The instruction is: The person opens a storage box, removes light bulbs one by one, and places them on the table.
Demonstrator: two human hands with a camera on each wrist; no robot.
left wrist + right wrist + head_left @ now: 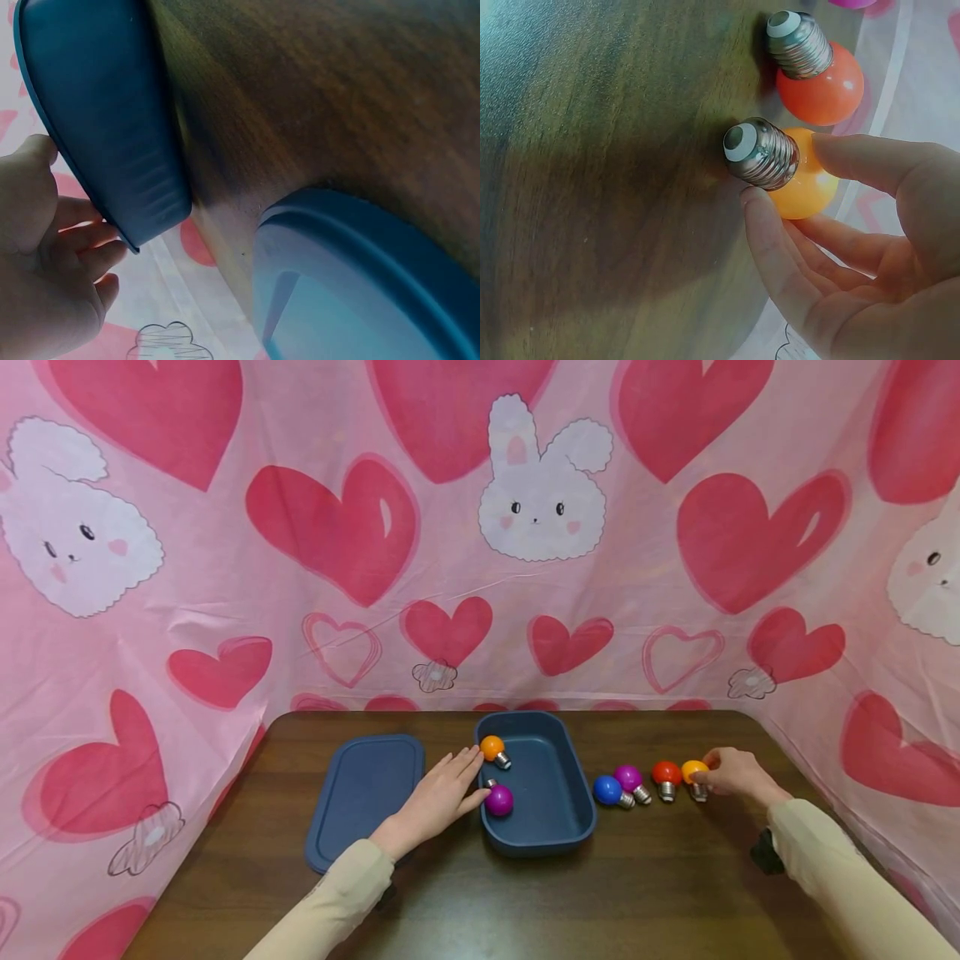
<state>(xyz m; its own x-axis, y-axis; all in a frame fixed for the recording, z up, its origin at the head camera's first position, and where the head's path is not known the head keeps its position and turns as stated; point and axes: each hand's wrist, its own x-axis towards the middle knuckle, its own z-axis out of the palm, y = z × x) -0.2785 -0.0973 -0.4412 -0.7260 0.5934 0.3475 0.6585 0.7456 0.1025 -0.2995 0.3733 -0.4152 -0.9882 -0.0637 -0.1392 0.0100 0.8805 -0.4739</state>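
Note:
In the head view my left hand (442, 793) lies against the left rim of a dark blue plastic box (536, 839), fingers stretched out. The left wrist view has its thumb and fingertips touching the box's edge (112, 127). Inside the box are an orange light bulb (492, 747) and a purple light bulb (499, 801). At the right, my right hand (738, 773) pinches a yellow light bulb (693, 769) on the table, its metal base pointing toward me. The right wrist view puts the thumb on the yellow globe (814, 187) and a fingertip beside the screw base.
Left of the yellow bulb sit a red bulb (666, 772), a second purple bulb (628, 777) and a blue bulb (607, 790). A dark blue lid (367, 785) lies flat left of the box. Pink printed cloth (450, 568) hangs behind the wooden table (480, 910).

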